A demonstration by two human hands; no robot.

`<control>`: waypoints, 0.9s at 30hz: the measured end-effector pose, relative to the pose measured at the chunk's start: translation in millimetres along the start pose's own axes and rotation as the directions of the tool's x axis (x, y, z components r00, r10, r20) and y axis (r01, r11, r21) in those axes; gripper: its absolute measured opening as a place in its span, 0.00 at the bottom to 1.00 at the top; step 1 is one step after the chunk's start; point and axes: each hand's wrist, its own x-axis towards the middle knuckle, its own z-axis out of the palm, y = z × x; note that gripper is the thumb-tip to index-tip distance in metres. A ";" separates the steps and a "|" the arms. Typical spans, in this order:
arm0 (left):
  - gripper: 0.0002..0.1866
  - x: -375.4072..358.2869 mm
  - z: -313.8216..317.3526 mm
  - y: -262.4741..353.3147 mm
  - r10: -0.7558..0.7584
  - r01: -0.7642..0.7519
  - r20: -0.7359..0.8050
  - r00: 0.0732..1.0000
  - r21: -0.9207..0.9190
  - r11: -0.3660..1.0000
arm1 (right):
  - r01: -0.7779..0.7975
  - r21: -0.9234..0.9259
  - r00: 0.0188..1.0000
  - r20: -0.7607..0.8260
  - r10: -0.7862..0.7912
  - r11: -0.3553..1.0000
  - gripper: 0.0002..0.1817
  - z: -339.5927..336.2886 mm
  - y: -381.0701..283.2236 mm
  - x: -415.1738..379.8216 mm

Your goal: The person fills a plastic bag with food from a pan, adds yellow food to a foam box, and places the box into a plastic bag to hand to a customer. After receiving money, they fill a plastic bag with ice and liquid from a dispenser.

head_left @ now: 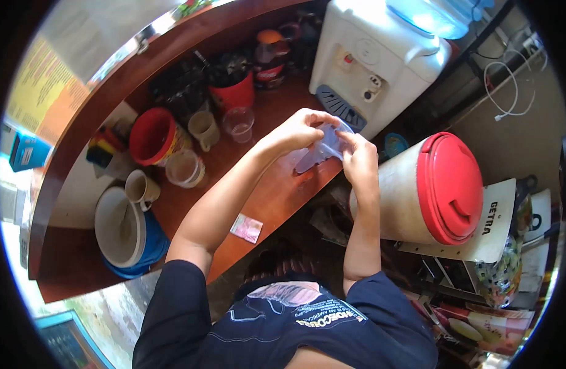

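Near the front edge of the wooden counter, both my hands are raised around a translucent plastic bag (pixel 320 154). My left hand (pixel 303 130) pinches its upper edge from the left, fingers bent. Opposite it, my right hand (pixel 361 158) grips the other side with thumb and fingers closed. Between them the bag is spread, and its lower part hangs toward the counter. A folded pink banknote (pixel 247 228) lies on the counter below my left forearm. Behind my hands stands a white water dispenser (pixel 369 55) with a dark drip tray (pixel 339 109).
Left on the counter are a clear plastic cup (pixel 239 124), a beige mug (pixel 204 129), a red bucket (pixel 151 136), a clear tub (pixel 184 169), another mug (pixel 140 186) and a large pale bucket (pixel 118 224). A red-lidded drink cooler (pixel 450 187) stands close to my right forearm.
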 end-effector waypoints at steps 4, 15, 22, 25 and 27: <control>0.28 87.5 3.7 -16.2 -0.096 0.095 0.011 0.995 0.092 0.991 | -0.155 -0.064 0.978 -0.150 0.144 0.986 0.20 2.9 51.3 35.7; 0.15 220.0 10.4 -50.4 -0.054 0.078 -0.190 0.980 0.120 0.990 | -0.431 0.034 0.891 -0.141 0.431 0.902 0.38 12.4 110.3 116.9; 0.17 244.2 11.5 -40.4 -0.128 0.167 -0.228 0.965 0.158 0.973 | -0.555 0.025 0.831 -0.028 0.556 0.831 0.44 11.7 108.9 127.4; 0.20 241.6 11.4 -36.4 -0.117 0.153 -0.219 0.969 0.152 0.977 | -0.584 0.053 0.811 0.003 0.584 0.810 0.44 14.9 118.9 130.8; 0.20 238.1 12.2 -29.0 -0.120 0.161 -0.231 0.965 0.165 0.973 | -0.462 -0.011 0.884 -0.093 0.459 0.887 0.48 22.3 129.8 132.2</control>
